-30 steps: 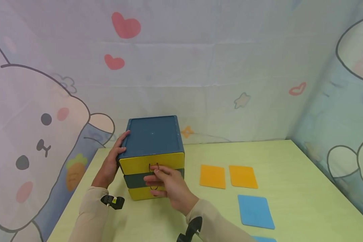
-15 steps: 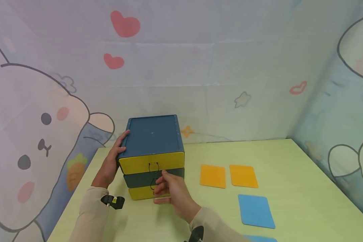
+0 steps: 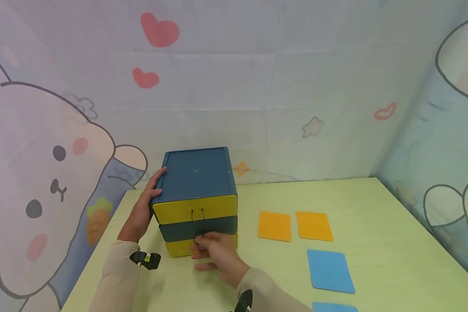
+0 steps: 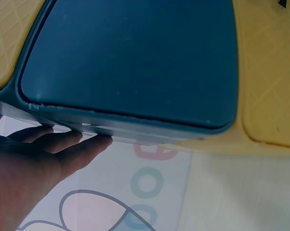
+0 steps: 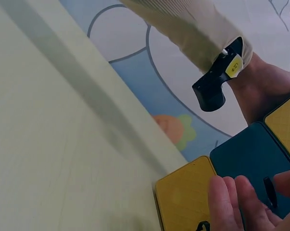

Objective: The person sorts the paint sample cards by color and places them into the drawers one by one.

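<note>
A small desktop drawer unit [image 3: 196, 173] with a dark blue top stands on the table. Its top drawer [image 3: 171, 213] and bottom drawer [image 3: 177, 248] have yellow fronts; the middle drawer [image 3: 175, 232] is dark teal. My left hand [image 3: 140, 212] rests against the unit's left side, its fingers stretched along the wall in the left wrist view. My right hand [image 3: 222, 255] is at the middle drawer's black loop handle [image 5: 270, 192]. In the right wrist view the loop lies between thumb and fingers, with a gap beside it. The drawers look pushed in.
Two orange square cards [image 3: 274, 225] lie right of the unit. Nearer are a blue card [image 3: 330, 271] and part of another blue card [image 3: 334, 307], cut off by the frame. A printed cloth backdrop [image 3: 273, 86] rises behind the pale table [image 3: 394, 255].
My right hand has left the top drawer's loop handle, dropped back and lower, then come in to the middle drawer's loop. My left hand has stayed on the unit's side.
</note>
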The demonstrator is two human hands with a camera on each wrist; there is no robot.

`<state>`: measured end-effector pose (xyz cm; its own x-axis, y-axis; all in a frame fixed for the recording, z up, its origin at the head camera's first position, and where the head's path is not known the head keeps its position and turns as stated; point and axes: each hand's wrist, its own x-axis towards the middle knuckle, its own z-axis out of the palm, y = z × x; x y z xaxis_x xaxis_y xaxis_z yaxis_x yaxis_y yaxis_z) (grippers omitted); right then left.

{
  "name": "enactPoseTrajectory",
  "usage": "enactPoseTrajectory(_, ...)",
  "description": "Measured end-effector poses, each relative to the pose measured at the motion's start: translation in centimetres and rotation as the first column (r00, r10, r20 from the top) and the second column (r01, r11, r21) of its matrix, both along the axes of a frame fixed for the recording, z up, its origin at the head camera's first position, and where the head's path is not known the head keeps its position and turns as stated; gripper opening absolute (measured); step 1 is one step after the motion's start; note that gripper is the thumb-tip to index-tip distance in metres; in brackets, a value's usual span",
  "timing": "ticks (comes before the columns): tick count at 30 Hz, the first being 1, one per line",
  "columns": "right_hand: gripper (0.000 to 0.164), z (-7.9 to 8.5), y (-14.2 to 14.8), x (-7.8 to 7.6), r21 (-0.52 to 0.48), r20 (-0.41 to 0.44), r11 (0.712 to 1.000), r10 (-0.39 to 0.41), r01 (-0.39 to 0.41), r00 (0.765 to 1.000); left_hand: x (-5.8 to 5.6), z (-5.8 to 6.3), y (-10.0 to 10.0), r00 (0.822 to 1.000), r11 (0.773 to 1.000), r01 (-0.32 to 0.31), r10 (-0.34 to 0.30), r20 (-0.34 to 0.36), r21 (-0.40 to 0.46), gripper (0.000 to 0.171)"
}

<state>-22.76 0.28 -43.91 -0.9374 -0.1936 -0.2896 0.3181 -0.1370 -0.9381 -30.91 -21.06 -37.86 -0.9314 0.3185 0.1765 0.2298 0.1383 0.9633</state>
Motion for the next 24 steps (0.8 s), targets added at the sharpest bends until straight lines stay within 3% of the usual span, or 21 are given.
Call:
enactPoseTrajectory(9, 0.023, 0.0, -0.1, -0.1, 0.0, -0.022, 1.0, -0.012, 0.012, 1.0, -0.1, -0.1, 0.1, 1.0, 1.0, 0.007, -0.007, -0.001, 0.011, 0.055)
enactPoseTrajectory(18, 0.021, 0.4, 0.2, 1.0, 0.001, -0.004, 1.0, 0.003, -0.003, 1.0, -0.3, 0.0, -0.2, 1.0, 1.0, 0.024, -0.024, -0.01, 0.008, 0.055)
enactPoseTrajectory(24, 0.021, -0.2, -0.1, 1.8, 0.022, -0.014, 1.0, -0.012, 0.012, 1.0, -0.3, 0.0, -0.6, 0.999, 0.999, 0.034, -0.034, -0.003, -0.001, 0.056)
